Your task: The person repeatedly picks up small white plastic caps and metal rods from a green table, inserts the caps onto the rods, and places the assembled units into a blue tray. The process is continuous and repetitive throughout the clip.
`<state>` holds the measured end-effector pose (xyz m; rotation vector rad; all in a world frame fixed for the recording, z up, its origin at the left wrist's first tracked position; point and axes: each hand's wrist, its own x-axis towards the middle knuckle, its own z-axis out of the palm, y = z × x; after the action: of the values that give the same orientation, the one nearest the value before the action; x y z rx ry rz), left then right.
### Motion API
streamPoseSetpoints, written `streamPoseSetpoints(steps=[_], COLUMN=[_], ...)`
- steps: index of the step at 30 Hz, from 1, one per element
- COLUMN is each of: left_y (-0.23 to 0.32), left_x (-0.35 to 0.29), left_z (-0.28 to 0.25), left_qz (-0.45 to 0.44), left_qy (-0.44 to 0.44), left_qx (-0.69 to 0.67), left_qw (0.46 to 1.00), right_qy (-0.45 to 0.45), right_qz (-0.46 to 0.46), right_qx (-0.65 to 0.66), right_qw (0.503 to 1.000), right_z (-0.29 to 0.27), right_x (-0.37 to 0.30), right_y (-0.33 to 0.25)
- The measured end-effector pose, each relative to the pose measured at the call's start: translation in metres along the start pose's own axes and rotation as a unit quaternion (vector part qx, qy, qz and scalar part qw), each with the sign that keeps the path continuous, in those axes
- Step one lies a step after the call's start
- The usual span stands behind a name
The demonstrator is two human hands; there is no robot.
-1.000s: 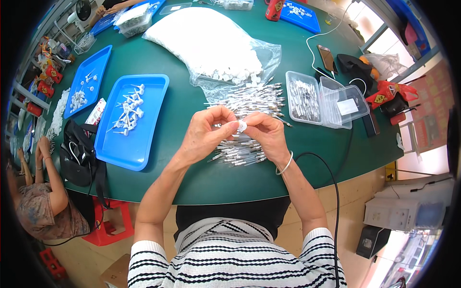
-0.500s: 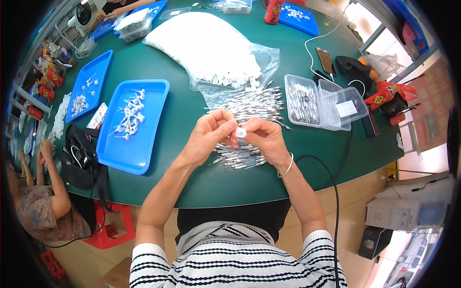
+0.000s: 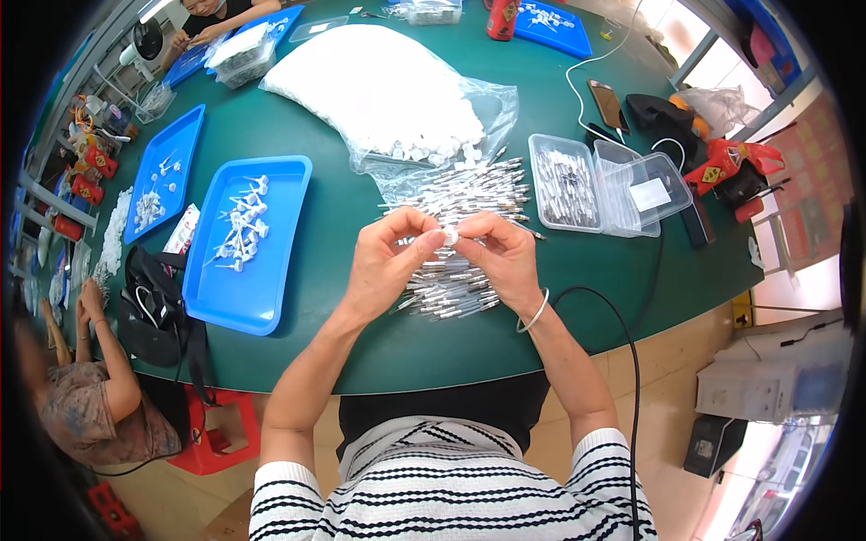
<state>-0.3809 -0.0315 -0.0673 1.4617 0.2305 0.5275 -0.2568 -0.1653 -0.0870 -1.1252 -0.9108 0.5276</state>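
A small white round plastic cap (image 3: 449, 236) is pinched between my two hands above the green table. Thumb and fingers of my left hand (image 3: 390, 261) close on its left side. My right hand (image 3: 502, 261), with a white bangle at the wrist, grips it from the right. Under and behind my hands lies a pile of thin metal-and-clear rods (image 3: 456, 287). Whether a rod is joined to the cap is hidden by my fingers. Beyond the pile, a large clear bag of white caps (image 3: 379, 90) lies with its mouth toward me.
To the left is a blue tray (image 3: 236, 302) with several capped rods; another blue tray (image 3: 185, 135) stands beyond it. A clear box (image 3: 541, 149) of rods sits right, near a phone (image 3: 607, 104). A black bag (image 3: 149, 307) rests by the left edge. Two people work nearby.
Both hands stay together on the cap, which has turned slightly between the fingertips. The whole view has shifted a little.
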Motion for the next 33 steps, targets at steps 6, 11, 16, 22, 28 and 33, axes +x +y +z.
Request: streamPoseSetpoints(steps=[6,11,16,22,28,33], left_y=[0.006,0.005,0.004,0.004,0.003,0.004], left_x=[0.000,-0.001,-0.001,-0.001,0.001,-0.002], left_z=[-0.002,-0.002,-0.003,-0.003,-0.003,-0.002], left_qz=[-0.033,-0.026,-0.020,-0.038,-0.054,-0.049], left_qy=[-0.027,-0.049,-0.066,-0.095,-0.080,-0.081], left_qx=[-0.037,-0.053,-0.043,-0.067,-0.096,-0.043], left_qw=[0.998,0.997,0.997,0.992,0.991,0.995], right_qy=[-0.025,-0.046,-0.064,-0.076,-0.061,-0.024], right_qz=[0.027,0.071,0.106,0.119,0.113,0.119], right_qx=[0.054,0.100,0.136,0.199,0.178,0.087], right_qw=[0.998,0.991,0.983,0.970,0.976,0.989], right_z=[-0.001,-0.004,-0.007,-0.008,-0.009,-0.004], right_x=[0.000,-0.001,-0.002,-0.003,-0.001,-0.004], right_y=[0.000,0.005,0.013,0.014,0.014,0.006])
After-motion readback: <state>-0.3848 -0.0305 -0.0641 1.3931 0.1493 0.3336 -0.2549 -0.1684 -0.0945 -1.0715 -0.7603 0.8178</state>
